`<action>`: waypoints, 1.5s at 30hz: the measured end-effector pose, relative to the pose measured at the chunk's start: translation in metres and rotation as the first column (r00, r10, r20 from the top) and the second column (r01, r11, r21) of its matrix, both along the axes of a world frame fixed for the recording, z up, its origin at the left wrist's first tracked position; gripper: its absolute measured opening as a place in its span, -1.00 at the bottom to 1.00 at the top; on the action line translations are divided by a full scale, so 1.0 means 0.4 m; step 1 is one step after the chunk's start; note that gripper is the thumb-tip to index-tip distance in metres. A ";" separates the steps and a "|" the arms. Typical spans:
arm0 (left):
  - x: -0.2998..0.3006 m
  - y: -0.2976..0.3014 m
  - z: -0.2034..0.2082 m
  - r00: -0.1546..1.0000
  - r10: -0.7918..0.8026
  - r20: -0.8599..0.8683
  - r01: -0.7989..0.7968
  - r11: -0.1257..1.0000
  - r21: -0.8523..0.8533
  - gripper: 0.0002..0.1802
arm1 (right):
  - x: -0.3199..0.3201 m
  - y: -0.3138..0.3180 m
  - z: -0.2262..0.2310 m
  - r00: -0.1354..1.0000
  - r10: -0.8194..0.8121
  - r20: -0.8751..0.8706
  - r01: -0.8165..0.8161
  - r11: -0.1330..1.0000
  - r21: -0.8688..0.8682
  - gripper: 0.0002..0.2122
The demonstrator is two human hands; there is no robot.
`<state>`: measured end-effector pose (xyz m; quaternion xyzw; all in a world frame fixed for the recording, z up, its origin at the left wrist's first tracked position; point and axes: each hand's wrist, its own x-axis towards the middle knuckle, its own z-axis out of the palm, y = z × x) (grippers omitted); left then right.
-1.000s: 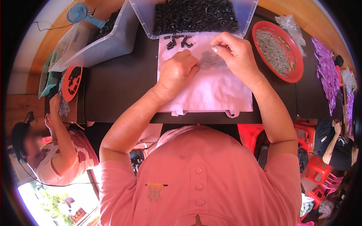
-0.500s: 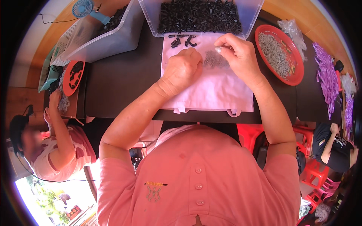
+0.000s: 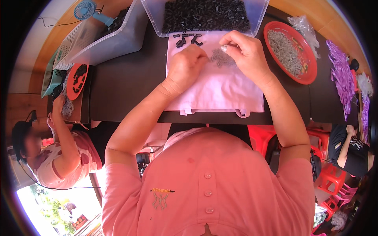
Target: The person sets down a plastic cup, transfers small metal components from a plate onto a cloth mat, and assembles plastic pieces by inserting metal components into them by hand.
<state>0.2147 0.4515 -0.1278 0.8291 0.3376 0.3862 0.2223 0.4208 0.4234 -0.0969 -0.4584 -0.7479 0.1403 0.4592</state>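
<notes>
A pink cloth bag (image 3: 220,96) lies on the dark table under both my hands. My left hand (image 3: 184,65) is closed over its left part, fingers curled inward; whatever they grip is hidden. To the right, my right hand (image 3: 249,53) pinches thumb and forefinger together, with a small shiny spot at the thumb tip; anything held is too small to name. Between the hands lies a loose pile of tiny grey metal-looking pieces (image 3: 221,58). Several small black plastic parts (image 3: 188,39) sit on the cloth beyond my left hand.
A clear bin (image 3: 154,28) full of black parts stands at the back, another bin (image 3: 130,43) to its left. At right are a red bowl (image 3: 312,74) of grey pieces and purple ribbons (image 3: 340,78). A co-worker (image 3: 65,151) sits at left, a small fan (image 3: 84,10) behind.
The whole view has shifted slightly. My left hand has drawn a little left, widening the gap to my right hand, which stays above the right edge of the grey pile.
</notes>
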 end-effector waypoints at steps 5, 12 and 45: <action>-0.017 -0.007 0.057 0.949 0.102 0.298 0.118 0.763 -0.636 -0.86 | -0.005 0.003 -0.005 0.999 0.016 -0.034 -0.016 1.000 0.014 -0.90; -0.019 -0.019 0.083 0.916 0.093 0.391 0.259 0.609 -0.750 -0.81 | -0.041 -0.012 0.018 0.990 0.123 -0.074 -0.127 0.990 -0.060 -0.86; -0.031 0.000 0.027 0.978 0.120 -0.170 -0.105 0.990 0.096 -0.91 | -0.023 0.002 0.004 0.994 -0.004 -0.109 0.005 1.000 0.008 -0.91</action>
